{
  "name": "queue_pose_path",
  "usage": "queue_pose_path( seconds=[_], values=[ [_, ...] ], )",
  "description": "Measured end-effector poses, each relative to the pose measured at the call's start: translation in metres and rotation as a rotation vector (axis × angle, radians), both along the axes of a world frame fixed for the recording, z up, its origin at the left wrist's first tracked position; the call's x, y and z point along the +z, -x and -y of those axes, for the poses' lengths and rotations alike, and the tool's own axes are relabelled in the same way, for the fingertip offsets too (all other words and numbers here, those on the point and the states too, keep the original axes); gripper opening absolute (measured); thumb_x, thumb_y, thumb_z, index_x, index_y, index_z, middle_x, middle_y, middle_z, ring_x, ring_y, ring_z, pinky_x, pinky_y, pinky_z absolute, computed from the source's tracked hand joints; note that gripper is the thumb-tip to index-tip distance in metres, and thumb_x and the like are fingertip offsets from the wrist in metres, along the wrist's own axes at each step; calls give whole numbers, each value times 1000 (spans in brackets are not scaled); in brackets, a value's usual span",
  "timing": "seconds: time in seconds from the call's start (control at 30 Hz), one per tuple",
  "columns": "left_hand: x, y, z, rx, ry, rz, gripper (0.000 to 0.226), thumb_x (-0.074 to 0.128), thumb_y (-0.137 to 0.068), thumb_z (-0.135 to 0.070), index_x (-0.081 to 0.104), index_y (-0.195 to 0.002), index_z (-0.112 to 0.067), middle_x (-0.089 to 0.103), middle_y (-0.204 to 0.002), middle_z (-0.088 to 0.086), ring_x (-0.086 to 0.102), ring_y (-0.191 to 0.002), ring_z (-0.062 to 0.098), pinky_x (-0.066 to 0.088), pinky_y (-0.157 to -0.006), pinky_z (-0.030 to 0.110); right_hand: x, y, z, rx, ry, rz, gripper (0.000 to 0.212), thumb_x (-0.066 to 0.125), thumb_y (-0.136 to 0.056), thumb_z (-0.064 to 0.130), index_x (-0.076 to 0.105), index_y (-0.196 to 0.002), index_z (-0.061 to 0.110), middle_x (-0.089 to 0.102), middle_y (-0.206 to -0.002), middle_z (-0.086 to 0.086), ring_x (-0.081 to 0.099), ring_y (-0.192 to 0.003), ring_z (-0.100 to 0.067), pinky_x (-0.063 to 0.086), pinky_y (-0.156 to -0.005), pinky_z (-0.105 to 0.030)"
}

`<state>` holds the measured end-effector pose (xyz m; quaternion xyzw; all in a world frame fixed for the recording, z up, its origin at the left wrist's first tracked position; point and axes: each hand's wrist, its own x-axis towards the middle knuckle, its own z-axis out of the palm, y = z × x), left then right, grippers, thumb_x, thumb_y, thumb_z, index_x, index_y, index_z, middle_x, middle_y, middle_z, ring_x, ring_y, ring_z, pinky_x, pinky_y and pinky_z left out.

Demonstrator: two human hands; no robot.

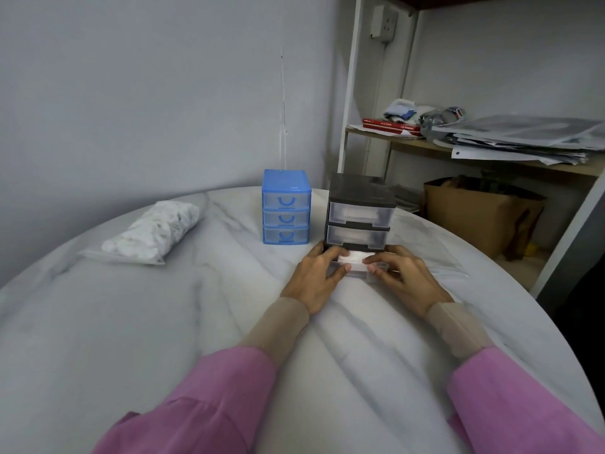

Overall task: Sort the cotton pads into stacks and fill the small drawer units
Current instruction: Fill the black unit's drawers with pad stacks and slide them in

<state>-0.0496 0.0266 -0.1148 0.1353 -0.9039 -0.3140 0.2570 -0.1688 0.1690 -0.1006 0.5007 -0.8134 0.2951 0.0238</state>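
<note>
Cotton pads point(355, 257) sit in the grey unit's bottom drawer point(358, 271), pulled out for loading, left hand point(319, 278) and right hand point(404, 278) gripping its front corners.

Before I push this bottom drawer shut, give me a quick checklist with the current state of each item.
1. Bottom drawer of the black unit pulled out: ok.
2. Pads lying inside it: ok.
3. Pads below the drawer's rim so they clear the frame: cannot tell.
4. Left hand and right hand both holding the drawer front: ok.
5. Upper two drawers closed: ok.
6. Blue unit filled: not ok, its drawers look empty; bag of pads waits on the table.
</note>
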Motion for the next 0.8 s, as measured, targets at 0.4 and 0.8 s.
queue_pose_path(
  seconds=[0.4,0.8],
  values=[
    [4,-1,-3,42,-67,15,25,50,-95,-26,47,-117,-14,50,-130,4,49,-117,20,37,-96,22,-1,-4,4,-55,81,112,15,54,-93,26,48,-105,20,53,-115,-4,55,-95,-20,45,-82,-24],
    [8,12,4,216,-142,-122,46,64,-87,-20,49,-130,-12,62,-117,9,56,-110,25,44,-93,26,4,-3,18,-291,323,202,41,75,-77,24,41,-98,14,60,-97,-6,57,-88,-24,49,-79,-28]
  ],
)
